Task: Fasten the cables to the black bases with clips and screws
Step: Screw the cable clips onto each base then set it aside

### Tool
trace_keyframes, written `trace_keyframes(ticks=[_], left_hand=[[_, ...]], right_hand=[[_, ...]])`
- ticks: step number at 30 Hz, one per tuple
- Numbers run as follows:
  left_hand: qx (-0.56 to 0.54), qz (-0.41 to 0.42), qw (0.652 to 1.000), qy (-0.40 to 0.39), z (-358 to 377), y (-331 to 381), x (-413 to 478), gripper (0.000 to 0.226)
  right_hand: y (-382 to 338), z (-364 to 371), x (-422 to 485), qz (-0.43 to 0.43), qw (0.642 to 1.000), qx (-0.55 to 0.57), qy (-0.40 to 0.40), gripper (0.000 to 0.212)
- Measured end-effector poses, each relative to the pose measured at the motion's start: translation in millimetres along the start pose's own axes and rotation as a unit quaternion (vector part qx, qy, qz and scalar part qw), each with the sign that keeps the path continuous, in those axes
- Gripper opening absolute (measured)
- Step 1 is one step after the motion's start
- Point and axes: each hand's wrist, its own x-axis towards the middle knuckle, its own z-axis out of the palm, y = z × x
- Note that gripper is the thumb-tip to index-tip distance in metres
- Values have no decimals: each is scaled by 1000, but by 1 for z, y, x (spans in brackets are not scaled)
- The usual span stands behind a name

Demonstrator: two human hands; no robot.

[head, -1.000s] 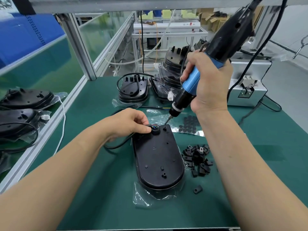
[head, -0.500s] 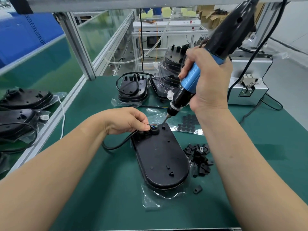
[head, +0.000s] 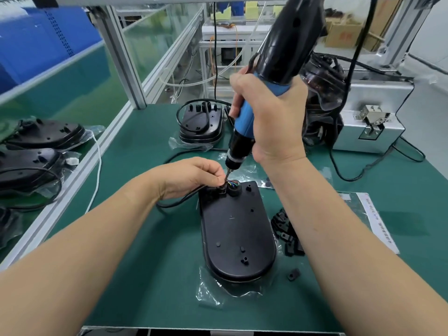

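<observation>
**Black base** (head: 237, 234), one: lies flat at the centre of the green mat (head: 157, 275), on one clear plastic bag (head: 213, 297).
**Cable** (head: 179, 202), one: black, meets the base's far left corner.
**Left hand** (head: 191, 178): fingertips pinch the cable at that corner.
**Right hand** (head: 271, 117): wrapped round one electric screwdriver (head: 278, 57), bit tip at the same corner.
**Clips**: one pile (head: 286, 234) to the right of the base, number unclear; one loose clip (head: 293, 274) just beside the base's near right edge.
**Other bases**: one stack (head: 201, 122) behind; two (head: 46, 134) on the left bench.

One wide-angle head-worn camera looks forward and down from the near edge of the green bench (head: 169, 299), close over the black base (head: 237, 234) at centre; the far shelving (head: 232, 32) fills the top of frame.
</observation>
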Motion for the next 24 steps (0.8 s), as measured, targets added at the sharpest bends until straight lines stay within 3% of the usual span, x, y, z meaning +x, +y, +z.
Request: trace_keyframes(ticks=[3,9,16,24], left_hand=[[1,-12,1000,-24,-2,1,0,30],[57,-31,996,-62,-6,8,1,20],[8,-67,997,-48,-9,11,5,17],[36,-93,989,-109,-15,19,9,23]], right_hand=[[-7,-2,3,-8,1000,-1,5,16],[-16,-6,8,-10,1000,19,20,18],[-14,-1,4,1,999,16,29,14],[-16,-2,3,12,999,17,34,13]])
